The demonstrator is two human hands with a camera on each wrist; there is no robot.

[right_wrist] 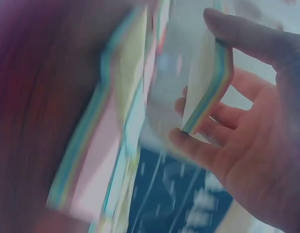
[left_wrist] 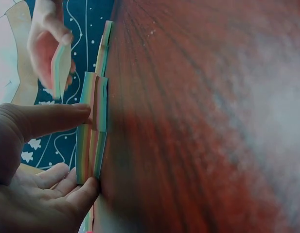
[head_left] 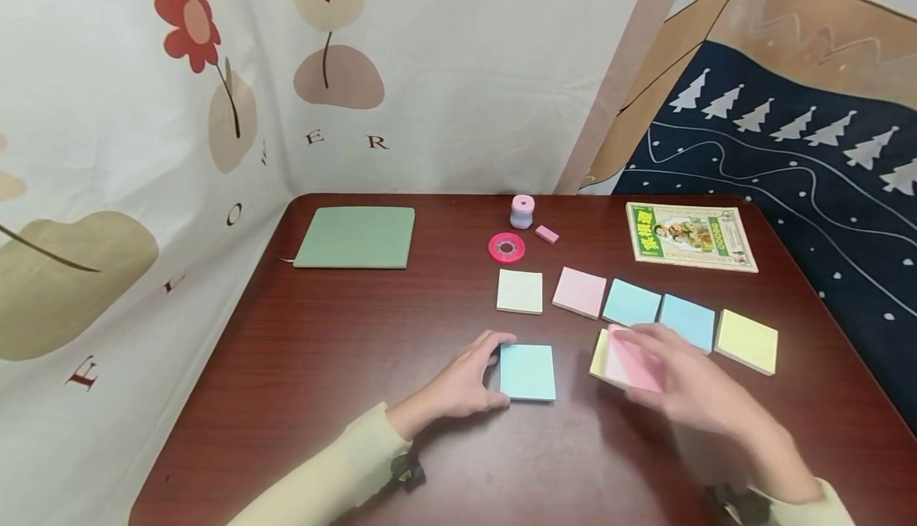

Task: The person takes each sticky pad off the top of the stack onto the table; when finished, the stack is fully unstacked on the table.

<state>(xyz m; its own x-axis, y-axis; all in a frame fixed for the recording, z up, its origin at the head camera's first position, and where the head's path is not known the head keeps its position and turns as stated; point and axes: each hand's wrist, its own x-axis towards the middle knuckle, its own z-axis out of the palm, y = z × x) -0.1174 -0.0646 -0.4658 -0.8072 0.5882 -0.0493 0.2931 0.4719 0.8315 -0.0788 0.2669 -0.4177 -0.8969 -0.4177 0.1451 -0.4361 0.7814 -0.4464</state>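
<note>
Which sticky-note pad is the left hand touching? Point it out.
The blue pad lying alone nearest the table's front edge. The left hand touches its left side; the other pads sit farther back or under the right hand.

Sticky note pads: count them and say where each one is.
7. Five lie in a row: cream, pink, blue, blue, yellow. One blue pad sits by the left hand; the right hand holds a pink-topped pad.

Blue sticky-note pad [head_left: 528, 372] lies flat on dark worktop, near front edge, square-on. Pink-topped pad [head_left: 630, 363] with yellow and multicoloured layers, lifted off worktop, tilted, just right of blue one.
</note>
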